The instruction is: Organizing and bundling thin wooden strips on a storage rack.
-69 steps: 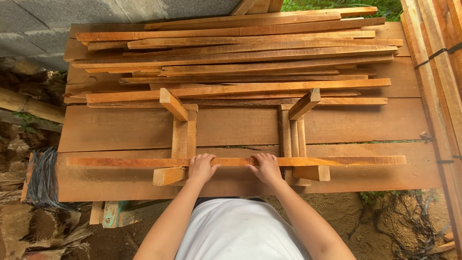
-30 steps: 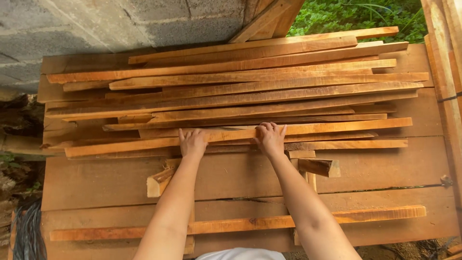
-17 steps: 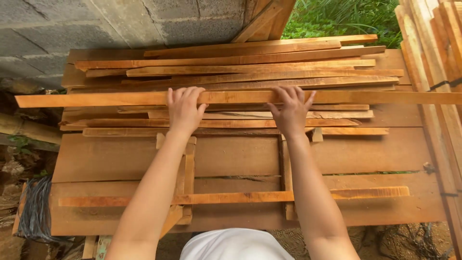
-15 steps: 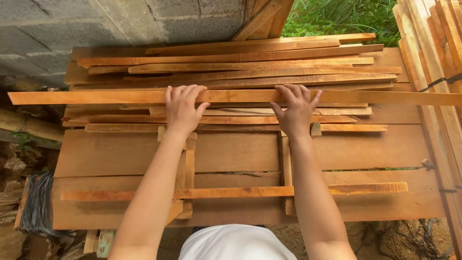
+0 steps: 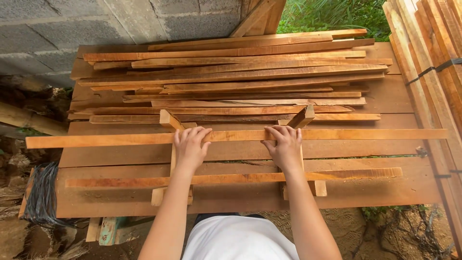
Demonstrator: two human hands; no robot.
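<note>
Left hand (image 5: 191, 147) flat, palm down, fingers spread over a long, thin, orange-brown wooden slat (image 5: 231, 136), gripping nothing, only pressing. Right hand (image 5: 285, 147) the same further along, fingers splayed across the slat's top face and hooked a little over its far edge. Slat lying crosswise, well beyond both hands at either end, resting on two short upright wooden blocks (image 5: 170, 120) that run toward the body. Probably pressed with both palms to hold it square and steady on those supports. Second, shorter orange slat (image 5: 231, 178) parallel and nearer the body, across the same two supports, forming a ladder-like frame. All laid on a broad plank workbench (image 5: 385, 188). Loose pile of similar long slats (image 5: 231, 77) stacked at the far side, close enough to reach. Grey block wall (image 5: 72, 24) behind; bundled planks (image 5: 433, 48) at the right.
</note>
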